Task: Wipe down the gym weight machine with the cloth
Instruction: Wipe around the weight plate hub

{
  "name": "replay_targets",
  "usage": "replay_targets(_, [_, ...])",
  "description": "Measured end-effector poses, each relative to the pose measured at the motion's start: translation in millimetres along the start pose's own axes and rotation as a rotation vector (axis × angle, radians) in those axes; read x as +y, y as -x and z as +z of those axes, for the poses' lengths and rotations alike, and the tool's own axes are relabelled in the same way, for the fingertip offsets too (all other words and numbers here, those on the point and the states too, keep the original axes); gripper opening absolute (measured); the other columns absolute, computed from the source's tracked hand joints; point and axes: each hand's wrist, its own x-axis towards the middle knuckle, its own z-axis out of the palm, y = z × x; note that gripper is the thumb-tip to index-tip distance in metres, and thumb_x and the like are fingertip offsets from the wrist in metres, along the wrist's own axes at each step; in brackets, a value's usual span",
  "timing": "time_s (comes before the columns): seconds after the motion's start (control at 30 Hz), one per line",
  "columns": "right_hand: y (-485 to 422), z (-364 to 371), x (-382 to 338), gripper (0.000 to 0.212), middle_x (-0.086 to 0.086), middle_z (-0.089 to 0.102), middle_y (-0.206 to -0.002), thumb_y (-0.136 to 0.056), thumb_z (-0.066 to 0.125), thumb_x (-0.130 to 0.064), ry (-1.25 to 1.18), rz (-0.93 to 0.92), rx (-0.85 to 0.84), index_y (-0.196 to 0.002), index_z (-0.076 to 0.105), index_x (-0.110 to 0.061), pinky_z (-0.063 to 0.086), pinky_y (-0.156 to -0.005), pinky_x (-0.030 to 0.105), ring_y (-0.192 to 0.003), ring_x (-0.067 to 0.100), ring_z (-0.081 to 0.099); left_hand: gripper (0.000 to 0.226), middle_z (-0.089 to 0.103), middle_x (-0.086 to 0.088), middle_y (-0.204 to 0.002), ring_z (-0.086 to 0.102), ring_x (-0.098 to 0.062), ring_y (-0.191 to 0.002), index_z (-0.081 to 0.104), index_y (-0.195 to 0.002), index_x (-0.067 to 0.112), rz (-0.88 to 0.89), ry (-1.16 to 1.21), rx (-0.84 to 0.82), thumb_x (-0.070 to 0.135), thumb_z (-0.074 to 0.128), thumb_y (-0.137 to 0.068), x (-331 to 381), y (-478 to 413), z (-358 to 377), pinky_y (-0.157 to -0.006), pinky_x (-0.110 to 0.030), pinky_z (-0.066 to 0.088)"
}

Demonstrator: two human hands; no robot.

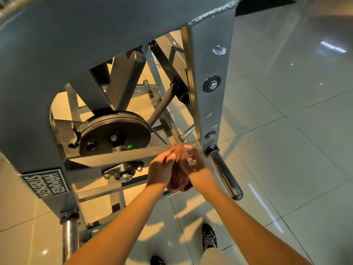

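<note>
Both hands, the left hand (159,169) and right hand (193,163), are wrapped round the bunched cloth (179,180), held against the weight machine (57,54) just left of the chrome peg (225,173), with most surfaces judged yet to be wiped.

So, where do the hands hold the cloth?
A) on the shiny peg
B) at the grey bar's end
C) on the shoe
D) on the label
B: left hand and right hand grip the cloth at the grey bar's end, beside the shiny peg.
</note>
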Motion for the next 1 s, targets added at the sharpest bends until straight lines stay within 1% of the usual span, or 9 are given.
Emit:
replay_targets(0.1, [13, 8, 9, 0.044, -0.017, 0.051, -0.120, -0.097, 0.066, -0.013, 0.090, -0.122, -0.004, -0.137, 0.054, -0.024, 0.047, -0.078, 0.005, -0.106, 0.003, 0.054, 0.026, 0.070, -0.004, -0.102, 0.062, -0.017, -0.090, 0.066, -0.092, 0.029, -0.193, 0.057, -0.101, 0.039, 0.045, -0.105, 18, 4, 4, -0.082, -0.031, 0.051])
replay_targets(0.17, [11, 12, 14, 0.023, -0.010, 0.063, -0.110, -0.098, 0.064, -0.012, 0.077, -0.095, 0.147, -0.121, 0.065, -0.014, 0.048, -0.072, 0.005, -0.107, 0.013, 0.062, 0.032, 0.068, -0.004, -0.095, 0.061, -0.016, -0.087, 0.063, -0.088, 0.026, -0.195, -0.024, -0.165, 0.041, 0.042, -0.106, 22, 3, 4, -0.075, -0.029, 0.046])
replay_targets(0.3, [-3, 10, 11, 0.023, -0.002, 0.066, -0.108, -0.101, 0.055, -0.008, 0.205, -0.086, 0.283, -0.116, 0.071, -0.016, 0.043, -0.081, 0.008, -0.098, 0.014, 0.059, 0.037, 0.061, 0.000, -0.076, 0.058, -0.021, -0.079, 0.062, -0.077, 0.020, 0.194, -0.313, -0.198, 0.030, 0.043, -0.107, 13, -6, -18, -0.072, -0.031, 0.042])
replay_targets(0.4, [-26, 9, 20, 0.033, -0.004, 0.063, -0.112, -0.097, 0.056, -0.002, 0.346, -0.150, 0.382, -0.124, 0.069, -0.015, 0.042, -0.090, 0.017, -0.099, 0.007, 0.055, 0.028, 0.069, -0.006, -0.092, 0.062, -0.018, -0.088, 0.071, -0.097, 0.013, 0.454, -0.471, -0.131, 0.024, 0.047, -0.106, -4, -23, -33, -0.087, -0.033, 0.052])
replay_targets(0.5, [-44, 33, 24, 0.035, 0.007, 0.067, -0.121, -0.089, 0.075, -0.006, 0.469, -0.394, 0.149, -0.123, 0.067, -0.010, 0.051, -0.104, 0.031, -0.114, 0.022, 0.064, 0.032, 0.066, -0.005, -0.128, 0.057, -0.022, -0.122, 0.065, -0.130, 0.019, 0.445, -0.650, -0.168, 0.031, 0.045, -0.107, -5, -36, -32, -0.108, -0.035, 0.041])
replay_targets(0.63, [-53, 30, 31, 0.060, 0.025, 0.061, -0.134, -0.080, 0.082, -0.030, 0.608, -0.478, -0.047, -0.124, 0.062, 0.006, 0.038, -0.115, 0.056, -0.131, 0.042, 0.053, 0.051, 0.043, 0.000, -0.157, 0.036, -0.019, -0.145, 0.041, -0.153, 0.022, 0.417, -0.837, -0.315, 0.042, 0.042, -0.106, -7, -42, -25, -0.121, -0.032, 0.019])
replay_targets(0.8, [-70, 17, 44, 0.055, 0.014, 0.043, -0.154, -0.093, 0.071, -0.026, 0.500, -0.229, 0.145, -0.139, 0.053, -0.001, 0.013, -0.123, 0.027, -0.148, 0.030, 0.032, 0.052, 0.043, 0.004, -0.158, 0.036, -0.016, -0.146, 0.041, -0.154, 0.023, 0.408, -0.831, -0.294, 0.045, 0.028, -0.109, -20, -46, -22, -0.122, -0.032, 0.021])
replay_targets(0.9, [-57, 32, 25, 0.034, 0.023, 0.060, -0.136, -0.102, 0.051, -0.014, 0.424, -0.244, 0.283, -0.127, 0.062, 0.006, 0.036, -0.116, 0.038, -0.132, 0.035, 0.052, 0.051, 0.042, 0.002, -0.158, 0.036, -0.016, -0.146, 0.039, -0.154, 0.022, 0.416, -0.810, -0.299, 0.044, 0.031, -0.109, -18, -44, -21, -0.123, -0.032, 0.020])
replay_targets(1.0, [-39, 45, 13, 0.049, 0.026, 0.067, -0.123, -0.086, 0.078, -0.021, 0.281, -0.378, 0.100, -0.120, 0.065, 0.011, 0.051, -0.105, 0.046, -0.119, 0.037, 0.064, 0.049, 0.048, -0.004, -0.152, 0.042, -0.021, -0.141, 0.043, -0.151, 0.019, 0.403, -0.745, -0.321, 0.038, 0.042, -0.107, -14, -42, -26, -0.120, -0.033, 0.024])
